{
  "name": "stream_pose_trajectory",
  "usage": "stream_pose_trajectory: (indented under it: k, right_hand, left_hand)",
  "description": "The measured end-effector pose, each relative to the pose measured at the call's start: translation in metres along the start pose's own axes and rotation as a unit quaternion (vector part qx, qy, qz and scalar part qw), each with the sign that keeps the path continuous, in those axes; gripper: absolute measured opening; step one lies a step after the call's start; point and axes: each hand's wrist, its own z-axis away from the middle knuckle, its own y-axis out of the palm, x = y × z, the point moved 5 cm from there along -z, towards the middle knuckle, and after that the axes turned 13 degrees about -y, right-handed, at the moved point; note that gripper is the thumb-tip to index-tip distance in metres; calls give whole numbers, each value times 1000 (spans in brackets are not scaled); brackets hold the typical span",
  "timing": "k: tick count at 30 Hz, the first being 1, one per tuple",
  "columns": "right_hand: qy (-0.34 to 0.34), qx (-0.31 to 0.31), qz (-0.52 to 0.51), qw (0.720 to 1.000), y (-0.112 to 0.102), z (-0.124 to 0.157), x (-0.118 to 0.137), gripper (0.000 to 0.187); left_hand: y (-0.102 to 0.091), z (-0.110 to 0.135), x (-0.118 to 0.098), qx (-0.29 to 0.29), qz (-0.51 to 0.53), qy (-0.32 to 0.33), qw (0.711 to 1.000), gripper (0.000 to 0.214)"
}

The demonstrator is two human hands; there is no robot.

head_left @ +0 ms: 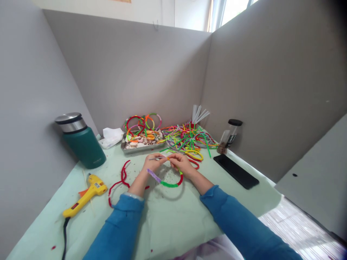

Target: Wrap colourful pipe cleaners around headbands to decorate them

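My left hand (153, 163) and my right hand (183, 165) meet over the middle of the table, fingertips pinched close together. Between them is a curved hoop (170, 185) wrapped in fuzzy pipe cleaner, with purple, green, red and lime sections. Its purple end hangs loose below my left wrist. A bit of orange shows at my right fingertips, where the wrapping meets a thin pale strip at my left fingers. Red pipe cleaners (123, 177) lie curled on the table left of my left forearm. The inner sides of both grips are partly hidden.
A metal tray (143, 148) of shells with wrapped hoops stands behind my hands, beside a heap of coloured pipe cleaners (187, 139). Left are a yellow glue gun (86, 196) and green bottle (84, 146); right, a black phone (235, 171) and clear bottle (230, 135). Grey partitions surround the table.
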Motion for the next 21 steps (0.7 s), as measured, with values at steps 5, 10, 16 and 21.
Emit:
stream_pose_trajectory:
  k: [5,10,16,21]
  right_hand:
    - [-10,8,14,1000,0,0,0,27]
    - [-9,4,14,1000,-1,0,0,25]
    - [-6,-13,-2,1000,-4,-1,1,23]
    - [-5,-16,-13,1000,-4,-1,3,23]
  left_hand:
    - [-1,-3,6,-2,3,-18,1000,9]
    - [0,-7,13,49,21,-41,998,13]
    - [-2,-8,16,37,13,-45,998,16]
    - [-1,-8,18,44,29,-72,996,23]
